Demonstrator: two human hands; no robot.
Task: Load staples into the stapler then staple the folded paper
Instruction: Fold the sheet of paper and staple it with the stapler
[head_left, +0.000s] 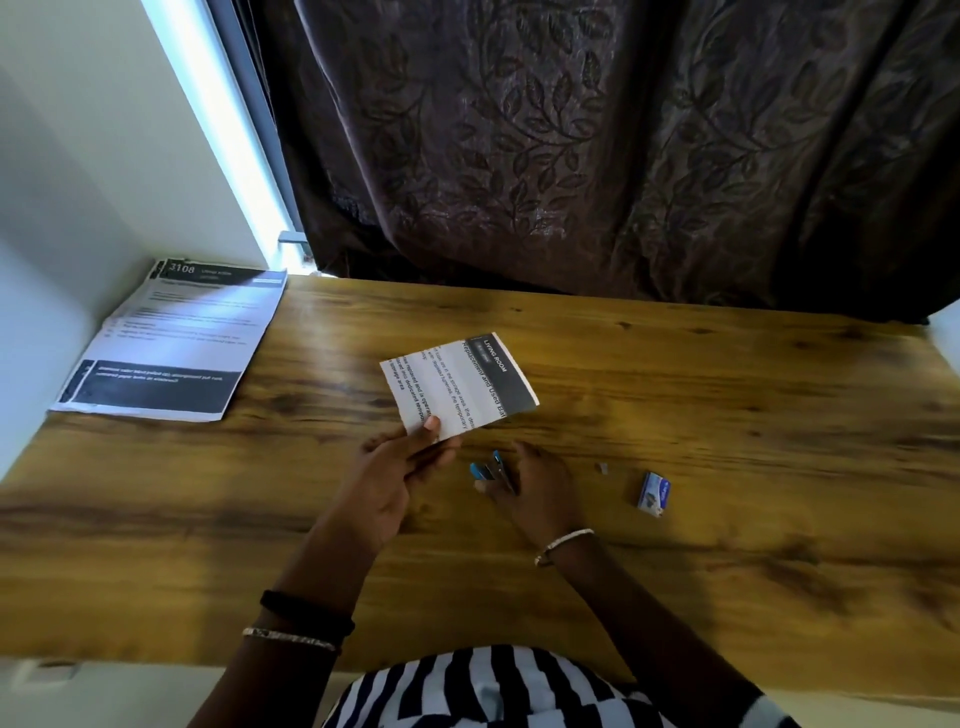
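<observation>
mid table (727, 415): l hand (395, 478) pinches folded paper (462, 384) near corner; r hand (540, 488) grips stapler (488, 468) just beside.

Folded paper (460, 384) above open blue stapler (491, 467)

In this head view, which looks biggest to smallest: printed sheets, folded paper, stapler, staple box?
Printed sheets, folded paper, then stapler and staple box: too alike to rank, the right hand partly covering the stapler.

Daylight pours through a blown-out window gap (228, 135) beside the dark curtain (623, 156), throwing glare across the sheets (171, 338) and table (727, 415). Wide-angle distortion bends the edges; the stapler (491, 470) looks blurred.
</observation>
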